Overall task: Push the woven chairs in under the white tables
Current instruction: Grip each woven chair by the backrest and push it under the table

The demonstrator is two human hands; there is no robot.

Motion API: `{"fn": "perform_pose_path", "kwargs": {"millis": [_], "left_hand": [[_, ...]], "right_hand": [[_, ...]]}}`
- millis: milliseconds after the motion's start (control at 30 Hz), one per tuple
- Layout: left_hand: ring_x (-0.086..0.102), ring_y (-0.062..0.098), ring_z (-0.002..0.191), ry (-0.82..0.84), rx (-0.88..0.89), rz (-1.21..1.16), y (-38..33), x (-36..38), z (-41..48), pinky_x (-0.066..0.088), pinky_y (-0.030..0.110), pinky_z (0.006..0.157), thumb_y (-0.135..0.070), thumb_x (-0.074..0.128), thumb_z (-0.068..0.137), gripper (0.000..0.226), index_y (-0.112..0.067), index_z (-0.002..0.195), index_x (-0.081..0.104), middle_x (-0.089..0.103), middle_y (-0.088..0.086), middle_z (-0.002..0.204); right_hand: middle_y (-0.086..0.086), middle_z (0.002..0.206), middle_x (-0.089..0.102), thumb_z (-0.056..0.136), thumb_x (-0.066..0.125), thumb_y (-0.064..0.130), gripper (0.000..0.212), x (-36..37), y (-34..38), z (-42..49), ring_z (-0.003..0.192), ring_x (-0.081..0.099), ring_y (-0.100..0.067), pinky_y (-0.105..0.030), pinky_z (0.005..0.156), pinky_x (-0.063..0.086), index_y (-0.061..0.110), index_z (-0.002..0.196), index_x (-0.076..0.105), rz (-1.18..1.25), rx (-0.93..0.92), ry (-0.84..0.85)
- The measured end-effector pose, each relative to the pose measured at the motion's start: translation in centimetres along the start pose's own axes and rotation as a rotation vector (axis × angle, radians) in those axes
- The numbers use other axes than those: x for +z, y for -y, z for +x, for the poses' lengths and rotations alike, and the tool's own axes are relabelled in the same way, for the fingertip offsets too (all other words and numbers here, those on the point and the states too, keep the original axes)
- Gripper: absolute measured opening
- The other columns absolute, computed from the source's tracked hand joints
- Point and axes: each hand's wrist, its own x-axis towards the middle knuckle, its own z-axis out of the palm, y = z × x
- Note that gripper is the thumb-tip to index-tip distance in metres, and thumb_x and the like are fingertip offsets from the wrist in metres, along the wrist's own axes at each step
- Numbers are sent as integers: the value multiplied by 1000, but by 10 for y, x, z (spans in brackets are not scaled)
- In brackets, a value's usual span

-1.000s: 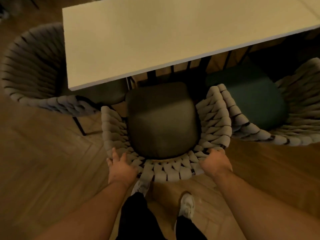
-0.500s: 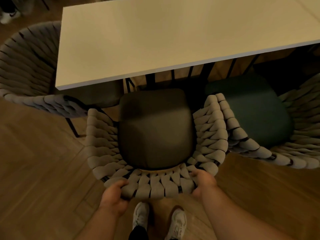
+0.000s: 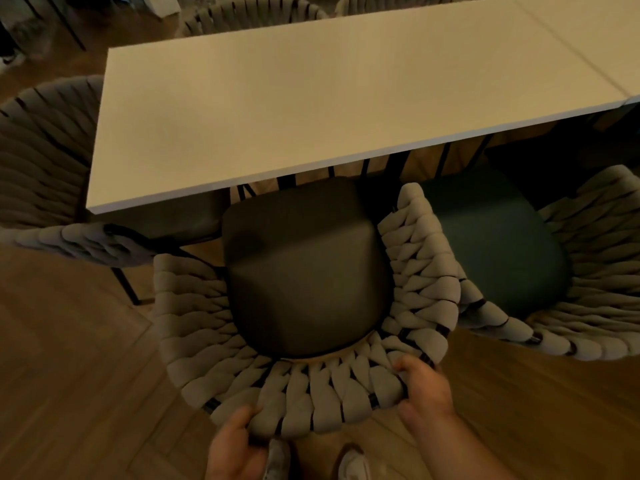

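Middle chair: A pale grey woven chair (image 3: 325, 393) of thick rope bands stood on the near side of the long white rectangular table (image 3: 311, 109), with its curved back turned toward the person.
Seat: Its dark rounded seat cushion (image 3: 304, 271) reached the table's near edge only with its far edge. Most of the seat lay in the open, not under the top.
Left hand: The left hand (image 3: 235, 448) held the near-left part of the curved back. The thumb lay on the rope bands and the other fingers were curled below, out of my sight.
Right hand: The right hand (image 3: 424, 389) gripped the near-right part of the same back, with the fingers curled over the rim.
Left neighbour: A darker grey woven chair (image 3: 45, 168) stood at the table's left end, and its arm was close to this chair. I could not tell if they touched.
Right neighbour: Another woven rope chair (image 3: 595, 289) with a teal seat cushion (image 3: 491, 237) stood just beside, and its arm lay against this chair's right arm.
Far side: The backs of more woven chairs (image 3: 252, 12) showed behind the table.
Second table: Another white table top (image 3: 595, 36) met the first at the far right, with a thin seam between.
Floor: The brown wooden herringbone floor (image 3: 69, 375) lay all around, and the person's white shoes (image 3: 353, 465) stood near, below the chair back.
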Motion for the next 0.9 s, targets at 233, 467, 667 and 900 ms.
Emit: {"fn": "perform_pose_path", "kwargs": {"millis": [233,467,667,900], "left_hand": [[76,47,90,7,82,79,-14,27,15,62,53,65,-15,49,109,32,5,129,63,75,31,109],[72,38,110,-39,248,426,-57,54,32,60,53,88,-20,81,89,39,-9,125,70,77,20,120],[17,42,160,-457,1018,1285,-66,57,21,31,59,124,-48,91,78,132,-27,170,-2,2,11,178],[37,15,153,63,707,2643,-65,105,12,14,51,130,-110,33,60,125,-44,166,27,39,-14,168]], "right_hand": [[-23,116,74,86,66,-13,49,26,20,24,102,73,-48,-66,87,61,7,130,68,-58,24,-3],[-21,113,67,90,79,6,38,61,53,51,92,66,-36,-55,89,61,-2,123,62,-430,-42,-59],[-22,171,23,100,73,27,91,63,40,39,150,37,-43,-54,114,46,12,168,15,-1029,-686,-255],[17,153,57,86,24,99,89,35,38,33,153,36,-11,-54,127,-17,42,141,64,-1966,-1191,564]]}}
